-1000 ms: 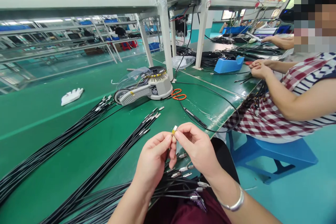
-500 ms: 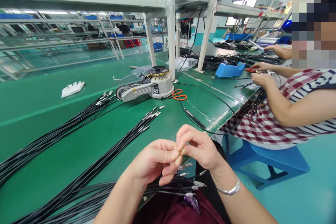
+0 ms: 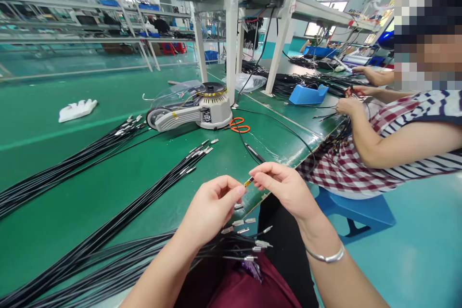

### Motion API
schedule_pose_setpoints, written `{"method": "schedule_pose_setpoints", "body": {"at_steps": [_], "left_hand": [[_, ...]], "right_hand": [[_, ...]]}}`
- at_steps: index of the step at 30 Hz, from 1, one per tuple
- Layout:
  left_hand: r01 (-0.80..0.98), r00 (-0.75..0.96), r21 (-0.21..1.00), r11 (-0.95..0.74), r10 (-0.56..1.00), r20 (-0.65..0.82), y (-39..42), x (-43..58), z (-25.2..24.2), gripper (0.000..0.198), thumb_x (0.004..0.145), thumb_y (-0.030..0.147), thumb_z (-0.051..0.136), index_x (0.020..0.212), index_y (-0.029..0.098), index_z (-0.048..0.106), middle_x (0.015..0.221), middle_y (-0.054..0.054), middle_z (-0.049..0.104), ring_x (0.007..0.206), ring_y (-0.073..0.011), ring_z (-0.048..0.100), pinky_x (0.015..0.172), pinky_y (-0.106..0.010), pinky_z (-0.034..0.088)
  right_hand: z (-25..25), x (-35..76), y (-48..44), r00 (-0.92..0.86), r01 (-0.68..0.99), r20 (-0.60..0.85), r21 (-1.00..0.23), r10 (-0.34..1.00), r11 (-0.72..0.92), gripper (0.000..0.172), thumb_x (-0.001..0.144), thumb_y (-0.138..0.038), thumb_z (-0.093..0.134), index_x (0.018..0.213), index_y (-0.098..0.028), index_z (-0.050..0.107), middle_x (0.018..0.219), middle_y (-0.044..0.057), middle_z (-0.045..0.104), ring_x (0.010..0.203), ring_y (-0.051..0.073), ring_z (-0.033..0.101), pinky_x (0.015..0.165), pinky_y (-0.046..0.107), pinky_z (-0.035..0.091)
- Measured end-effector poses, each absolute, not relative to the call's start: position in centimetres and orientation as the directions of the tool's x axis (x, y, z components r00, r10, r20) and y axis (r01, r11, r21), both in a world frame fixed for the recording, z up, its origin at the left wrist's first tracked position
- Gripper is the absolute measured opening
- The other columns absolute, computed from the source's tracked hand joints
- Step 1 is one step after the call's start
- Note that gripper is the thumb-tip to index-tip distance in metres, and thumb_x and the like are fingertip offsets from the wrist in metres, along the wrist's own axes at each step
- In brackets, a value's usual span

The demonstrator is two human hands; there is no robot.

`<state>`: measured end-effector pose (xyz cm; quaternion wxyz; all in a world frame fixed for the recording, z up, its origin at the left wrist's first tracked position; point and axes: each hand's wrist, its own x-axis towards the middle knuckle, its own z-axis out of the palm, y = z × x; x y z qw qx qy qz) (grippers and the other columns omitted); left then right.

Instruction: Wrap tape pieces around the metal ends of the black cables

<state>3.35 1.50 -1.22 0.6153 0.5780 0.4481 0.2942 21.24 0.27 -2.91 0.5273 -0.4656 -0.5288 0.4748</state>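
Observation:
My left hand [image 3: 211, 207] and my right hand [image 3: 285, 185] meet above the near edge of the green table [image 3: 90, 192]. Both pinch a small cable end [image 3: 248, 182] with a yellowish band, held between their fingertips. Below the hands a bundle of black cables with metal tips [image 3: 241, 243] lies across my lap. A second row of black cables [image 3: 144, 202] runs over the table to my left.
A grey tape dispenser [image 3: 195, 110] stands mid-table with orange scissors [image 3: 238, 126] beside it. Another cable bundle [image 3: 72, 163] and a white glove [image 3: 77, 109] lie further left. A person in a checked top [image 3: 390, 139] sits at right, hands on cables, near a blue holder [image 3: 306, 94].
The cable end was upright and higher a second ago; my hands dropped, then rose a little, and the end now lies slanted between my fingertips. The view has shifted to the right.

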Motion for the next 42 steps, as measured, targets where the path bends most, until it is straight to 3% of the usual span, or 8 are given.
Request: {"method": "schedule_pose_setpoints", "body": {"at_steps": [3,8,16,23,29,33,38,42], "left_hand": [[0.043,0.485,0.959,0.281,0.833,-0.266,1.7,3.2,-1.4,0.024,0.074,0.037,0.062,0.067,0.015,0.054,0.055,0.004,0.052,0.037,-0.0042,0.037,0.034,-0.016,0.026],[-0.032,0.506,0.938,0.346,0.815,-0.283,1.8,3.2,-1.4,0.022,0.074,0.034,0.064,0.087,0.016,0.061,0.058,0.004,0.054,0.040,-0.0049,0.039,0.033,-0.015,0.027],[0.037,0.469,0.975,0.221,0.857,-0.212,1.6,3.4,-1.4,0.027,0.074,0.041,0.064,0.073,0.014,0.061,0.051,0.006,0.047,0.035,-0.0036,0.036,0.035,-0.017,0.025],[-0.162,0.493,0.922,0.353,0.838,-0.234,1.8,3.2,-1.7,0.020,0.069,0.032,0.069,0.070,0.012,0.065,0.053,0.003,0.053,0.036,-0.0030,0.038,0.035,-0.017,0.024],[-0.207,0.502,0.888,0.411,0.824,-0.265,1.8,3.1,-1.4,0.021,0.065,0.031,0.073,0.067,0.012,0.065,0.052,0.002,0.054,0.037,-0.0031,0.039,0.035,-0.016,0.025],[-0.197,0.490,0.901,0.385,0.835,-0.250,2.0,3.1,-1.5,0.024,0.066,0.032,0.073,0.073,0.010,0.069,0.057,-0.001,0.058,0.039,-0.0035,0.040,0.037,-0.017,0.027],[-0.220,0.498,0.899,0.378,0.836,-0.230,2.2,2.9,-1.7,0.024,0.068,0.032,0.072,0.076,0.010,0.070,0.062,-0.003,0.060,0.044,-0.0058,0.042,0.040,-0.019,0.029],[-0.040,0.409,0.989,0.140,0.906,-0.111,1.9,3.2,-1.7,0.020,0.071,0.029,0.069,0.084,0.015,0.073,0.069,-0.003,0.063,0.053,-0.0090,0.047,0.050,-0.022,0.038]], "right_hand": [[-2.5,20.4,0.3,0.015,0.012,0.051,-0.999,0.999,0.051,0.020,0.074,-0.037,0.068,0.073,-0.017,0.066,0.063,-0.002,0.062,0.060,0.010,0.054,0.060,0.024,0.046],[-2.3,19.9,0.3,0.051,0.014,-0.022,-1.000,0.998,-0.023,0.026,0.072,-0.040,0.069,0.073,-0.015,0.065,0.060,-0.001,0.059,0.056,0.010,0.052,0.056,0.024,0.043],[-1.8,19.3,0.1,0.077,0.033,-0.023,-0.999,0.997,-0.026,0.025,0.072,-0.039,0.069,0.072,-0.015,0.065,0.061,0.000,0.062,0.055,0.010,0.052,0.055,0.024,0.043],[-1.6,18.7,0.0,0.059,0.001,-0.041,-0.999,0.997,-0.041,0.023,0.072,-0.038,0.069,0.072,-0.015,0.065,0.062,0.000,0.064,0.055,0.010,0.053,0.056,0.024,0.044],[-1.4,18.8,0.0,0.055,0.050,-0.014,-0.999,0.998,-0.016,0.024,0.072,-0.039,0.068,0.074,-0.015,0.067,0.064,0.000,0.064,0.057,0.011,0.054,0.057,0.025,0.045],[-1.4,19.2,0.1,0.023,0.065,0.036,-0.997,0.999,0.035,0.023,0.075,-0.038,0.066,0.077,-0.015,0.068,0.070,0.002,0.067,0.063,0.012,0.056,0.064,0.027,0.047],[-1.8,19.5,0.2,0.035,0.078,0.039,-0.996,0.999,0.036,0.025,0.074,-0.040,0.066,0.074,-0.015,0.068,0.069,0.002,0.067,0.061,0.012,0.054,0.061,0.027,0.045],[-1.9,19.8,0.0,0.052,0.063,0.033,-0.998,0.998,0.030,0.026,0.075,-0.041,0.066,0.076,-0.016,0.067,0.065,0.000,0.062,0.060,0.012,0.053,0.060,0.026,0.044]]}}
